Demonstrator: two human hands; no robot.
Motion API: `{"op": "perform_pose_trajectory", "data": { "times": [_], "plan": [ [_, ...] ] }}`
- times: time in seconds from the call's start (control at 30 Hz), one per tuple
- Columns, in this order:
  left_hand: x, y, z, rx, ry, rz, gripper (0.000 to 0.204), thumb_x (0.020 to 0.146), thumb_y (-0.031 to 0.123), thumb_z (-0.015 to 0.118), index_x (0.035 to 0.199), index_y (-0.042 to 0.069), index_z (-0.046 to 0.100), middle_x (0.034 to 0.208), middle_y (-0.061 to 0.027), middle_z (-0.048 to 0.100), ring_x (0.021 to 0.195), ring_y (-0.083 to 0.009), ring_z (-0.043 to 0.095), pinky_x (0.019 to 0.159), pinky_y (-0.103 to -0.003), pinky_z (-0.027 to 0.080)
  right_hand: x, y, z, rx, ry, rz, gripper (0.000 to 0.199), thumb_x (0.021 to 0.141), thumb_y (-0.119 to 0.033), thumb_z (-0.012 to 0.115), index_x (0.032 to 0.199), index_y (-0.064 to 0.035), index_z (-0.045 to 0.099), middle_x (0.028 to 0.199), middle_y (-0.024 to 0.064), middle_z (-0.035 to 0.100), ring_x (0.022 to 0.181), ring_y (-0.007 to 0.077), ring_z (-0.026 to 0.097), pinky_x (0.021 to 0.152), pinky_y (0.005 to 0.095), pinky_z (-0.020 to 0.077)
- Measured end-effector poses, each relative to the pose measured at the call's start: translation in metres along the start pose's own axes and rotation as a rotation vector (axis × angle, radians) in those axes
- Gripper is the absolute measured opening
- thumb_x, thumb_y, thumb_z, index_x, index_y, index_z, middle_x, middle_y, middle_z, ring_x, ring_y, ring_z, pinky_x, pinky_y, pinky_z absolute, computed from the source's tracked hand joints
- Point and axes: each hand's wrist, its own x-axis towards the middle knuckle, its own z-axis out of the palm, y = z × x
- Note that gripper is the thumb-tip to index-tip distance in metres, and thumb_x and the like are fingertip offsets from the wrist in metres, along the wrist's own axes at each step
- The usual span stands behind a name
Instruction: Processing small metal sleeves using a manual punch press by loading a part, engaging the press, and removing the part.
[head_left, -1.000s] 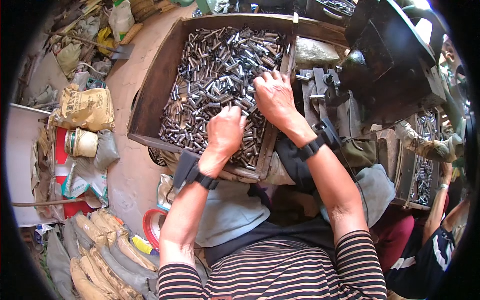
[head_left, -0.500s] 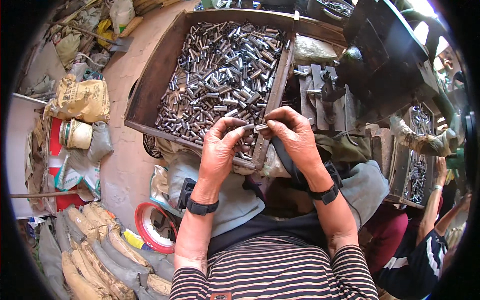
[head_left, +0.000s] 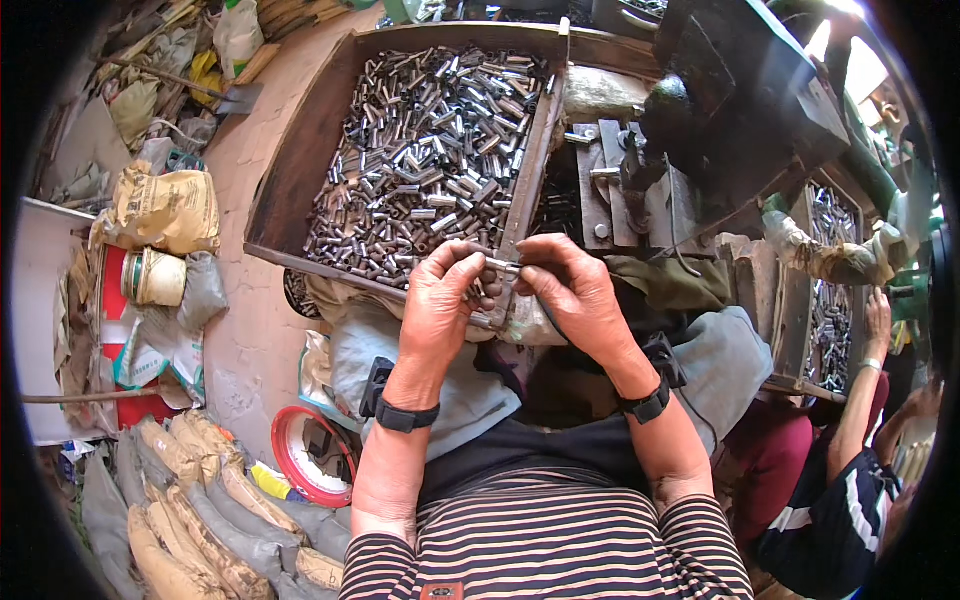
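Observation:
A small metal tube (head_left: 502,266) spans the gap between my hands, in front of the near right corner of a wooden box (head_left: 290,175). My left hand (head_left: 436,292) pinches its left end between thumb and forefinger. More small metal pieces (head_left: 482,298) seem tucked under the curled left fingers, partly hidden. The fingertips of my right hand (head_left: 568,288) are closed on the tube's right end. Beyond my hands, the box holds a heap of short shiny metal tubes (head_left: 440,150).
Right of the box stands a dark metal machine (head_left: 740,90) with steel plates (head_left: 605,190). A second box (head_left: 795,330) of metal parts lies farther right, beside a co-worker's arm (head_left: 860,390). Filled sacks (head_left: 190,480) and a red-rimmed bucket (head_left: 285,440) are at the lower left.
My hands have come closer together, and the tube pieces they hold now line up end to end. The right hand has shifted left and slightly nearer. The view has turned slightly.

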Motion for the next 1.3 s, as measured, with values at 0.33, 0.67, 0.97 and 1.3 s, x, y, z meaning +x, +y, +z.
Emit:
{"op": "perform_pose_trajectory", "data": {
  "times": [0.33, 0.67, 0.97, 1.3],
  "plan": [
    [-0.003, -0.006, 0.025, -0.081, -0.028, -0.023, 0.012, 0.091, 0.009, 0.06, 0.103, 0.005, 0.059, 0.091, -0.0066, 0.066, 0.075, -0.0144, 0.065, 0.062, -0.027, 0.054, -0.009, 0.003, -0.023, 0.425, 0.09, 0.231, 0.01, 0.091, -0.011, 0.061, 0.095, -0.0015, 0.059, 0.084, 0.0032, 0.062, 0.076, 0.0099, 0.061, 0.071, 0.0265, 0.0538],
    [-0.004, -0.015, 0.04, -0.083, -0.098, -0.084, 0.011, 0.091, 0.011, 0.061, 0.101, 0.006, 0.059, 0.086, -0.0047, 0.065, 0.073, -0.0135, 0.064, 0.063, -0.027, 0.054, -0.02, -0.001, -0.027, 0.523, 0.178, 0.153, 0.013, 0.089, -0.013, 0.065, 0.091, -0.0027, 0.059, 0.08, 0.003, 0.061, 0.072, 0.0109, 0.061, 0.067, 0.0266, 0.0534],
    [-0.011, -0.023, 0.061, 0.064, 0.007, 0.047, 0.009, 0.092, 0.011, 0.059, 0.1, 0.006, 0.059, 0.082, -0.004, 0.063, 0.069, -0.0119, 0.062, 0.06, -0.024, 0.052, -0.031, 0.0, -0.031, 0.515, 0.202, 0.148, 0.012, 0.089, -0.013, 0.066, 0.09, -0.0031, 0.059, 0.083, 0.003, 0.061, 0.071, 0.0114, 0.061, 0.067, 0.0265, 0.0525],
    [-0.016, -0.031, 0.075, 0.355, 0.107, 0.254, 0.009, 0.093, 0.009, 0.057, 0.094, 0.001, 0.06, 0.08, -0.0014, 0.061, 0.068, -0.0071, 0.059, 0.06, -0.022, 0.051, -0.038, 0.003, -0.03, 0.557, 0.259, 0.171, 0.01, 0.09, -0.012, 0.065, 0.09, -0.0039, 0.059, 0.085, 0.0029, 0.06, 0.077, 0.0109, 0.06, 0.069, 0.0282, 0.0564]
  ]
}}
